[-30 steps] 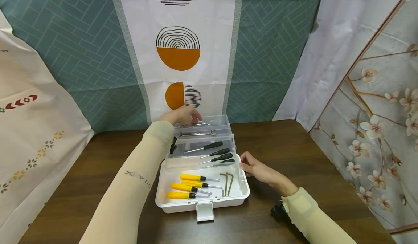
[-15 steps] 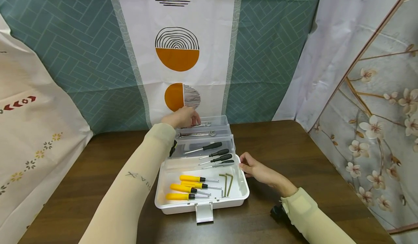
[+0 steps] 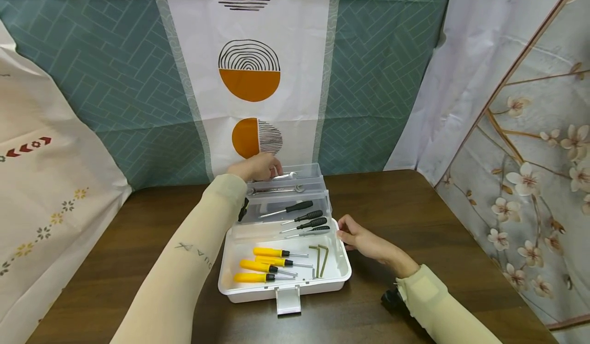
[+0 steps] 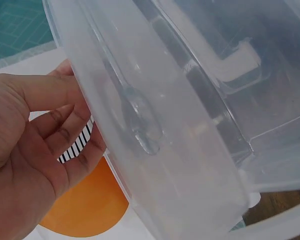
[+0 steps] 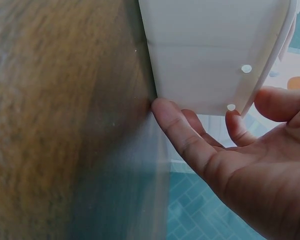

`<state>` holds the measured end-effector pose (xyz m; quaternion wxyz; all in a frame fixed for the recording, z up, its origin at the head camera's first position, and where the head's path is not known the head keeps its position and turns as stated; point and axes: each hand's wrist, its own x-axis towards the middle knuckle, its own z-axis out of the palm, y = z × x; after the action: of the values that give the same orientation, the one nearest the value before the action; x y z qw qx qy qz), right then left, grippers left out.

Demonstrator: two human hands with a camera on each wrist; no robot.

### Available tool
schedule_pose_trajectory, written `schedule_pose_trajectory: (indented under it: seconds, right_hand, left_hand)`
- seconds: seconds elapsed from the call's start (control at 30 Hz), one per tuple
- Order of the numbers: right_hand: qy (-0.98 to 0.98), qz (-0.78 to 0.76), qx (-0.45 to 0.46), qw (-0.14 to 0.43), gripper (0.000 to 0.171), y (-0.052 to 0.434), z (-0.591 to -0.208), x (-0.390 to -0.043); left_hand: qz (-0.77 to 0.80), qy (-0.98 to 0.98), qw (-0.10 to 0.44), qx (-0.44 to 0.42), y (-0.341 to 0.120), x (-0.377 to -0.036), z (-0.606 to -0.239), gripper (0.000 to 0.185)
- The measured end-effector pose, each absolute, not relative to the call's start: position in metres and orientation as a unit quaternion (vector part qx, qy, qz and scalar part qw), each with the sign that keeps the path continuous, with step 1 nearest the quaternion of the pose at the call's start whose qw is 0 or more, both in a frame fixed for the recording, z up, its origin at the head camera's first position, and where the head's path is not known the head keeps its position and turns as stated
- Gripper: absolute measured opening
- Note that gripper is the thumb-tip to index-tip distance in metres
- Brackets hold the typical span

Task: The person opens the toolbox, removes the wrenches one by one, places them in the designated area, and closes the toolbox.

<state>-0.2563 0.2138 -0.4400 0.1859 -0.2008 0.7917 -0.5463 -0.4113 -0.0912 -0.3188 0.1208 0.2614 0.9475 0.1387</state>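
Has the white toolbox [image 3: 318, 288] open on the worktop [image 3: 382, 200], with yellow-handled screwdrivers [image 3: 255, 265] and hex keys [image 3: 318, 262] in its base. Pinches the toolbox's right wall in the grip of the right hand [image 3: 361, 237]. Farther up the toolbox, in clear trays [image 3: 322, 198], has black-handled screwdrivers [image 3: 299, 207], then a wrench [image 3: 276, 189]. At the toolbox's farthest tray [image 3: 311, 170], near another wrench [image 3: 287, 175], reaches with the left hand [image 3: 258, 167]; cannot tell its grip as pinching or loose.
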Motion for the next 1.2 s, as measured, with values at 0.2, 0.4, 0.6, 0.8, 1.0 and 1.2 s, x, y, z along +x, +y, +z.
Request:
schedule_pose_trajectory:
  seconds: [0.2,0.4,0.6,0.8,1.0,1.2]
  right_hand:
    - [0.791,-0.548,-0.2,0.185,0.018,0.213,-0.441,-0.257]
    - [0.791,-0.546,-0.204,0.184,0.017,0.213,-0.442,-0.257]
    - [0.792,-0.545,-0.204,0.184,0.017,0.213,-0.442,-0.257]
    - [0.793,-0.544,-0.205,0.182,0.017,0.214,-0.443,-0.256]
    - [0.793,-0.544,-0.207,0.18,0.018,0.215,-0.443,-0.256]
    - [0.793,-0.543,-0.209,0.182,0.018,0.214,-0.442,-0.255]
  left_hand:
    - [0.142,0.947,0.111,0.267,-0.096,-0.412,-0.321,0.037]
    - [0.149,0.946,0.1,0.27,-0.1,-0.409,-0.319,0.033]
    - [0.151,0.947,0.071,0.275,-0.105,-0.406,-0.313,0.04]
    - [0.167,0.943,0.053,0.282,-0.109,-0.405,-0.307,0.037]
    - [0.194,0.942,0.039,0.272,-0.114,-0.402,-0.303,0.032]
    - [0.187,0.944,0.011,0.271,-0.124,-0.393,-0.303,0.034]
